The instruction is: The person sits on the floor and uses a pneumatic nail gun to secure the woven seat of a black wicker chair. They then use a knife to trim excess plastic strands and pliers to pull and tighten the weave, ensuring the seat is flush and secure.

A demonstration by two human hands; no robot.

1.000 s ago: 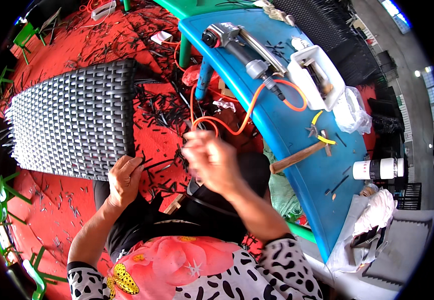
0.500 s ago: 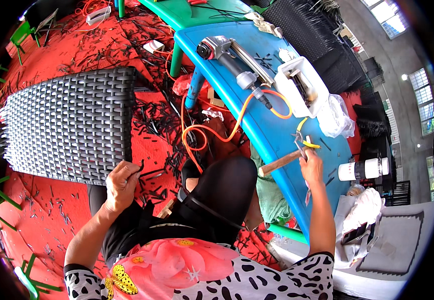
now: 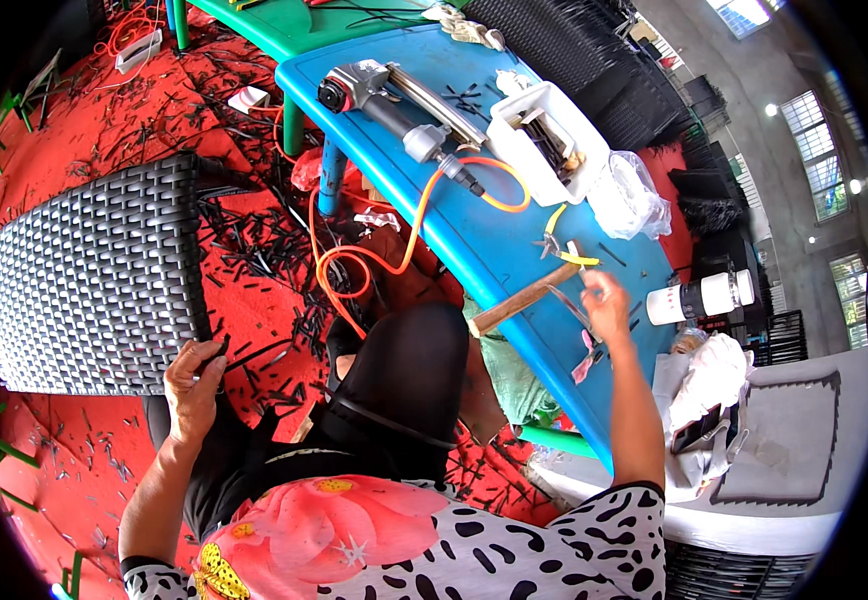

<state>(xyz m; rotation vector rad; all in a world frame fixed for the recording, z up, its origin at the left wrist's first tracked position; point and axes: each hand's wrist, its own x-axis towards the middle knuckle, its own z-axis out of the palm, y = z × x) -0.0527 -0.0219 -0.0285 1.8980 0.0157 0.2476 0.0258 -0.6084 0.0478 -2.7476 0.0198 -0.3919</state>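
A curved, black woven panel (image 3: 89,280) is extending leftward, its left edge bristling with strand ends; a slim, pink-handled tool (image 3: 587,341) is lying on the blue table (image 3: 494,250).

1 hammer (image 3: 526,298), 1 air tool (image 3: 386,115), 1 pr yel-hdl pliers (image 3: 552,243), 2 tbls (image 3: 509,240) (blu, grn).

I get a bright picture: daylight glares through windows (image 3: 816,150) right of the tabletop (image 3: 509,240), and white sheen streaks the woven panel (image 3: 94,280) left of it. The floor (image 3: 244,300) darkens into shadow beside the tabletop's left edge. Fisheye bending curves that edge.
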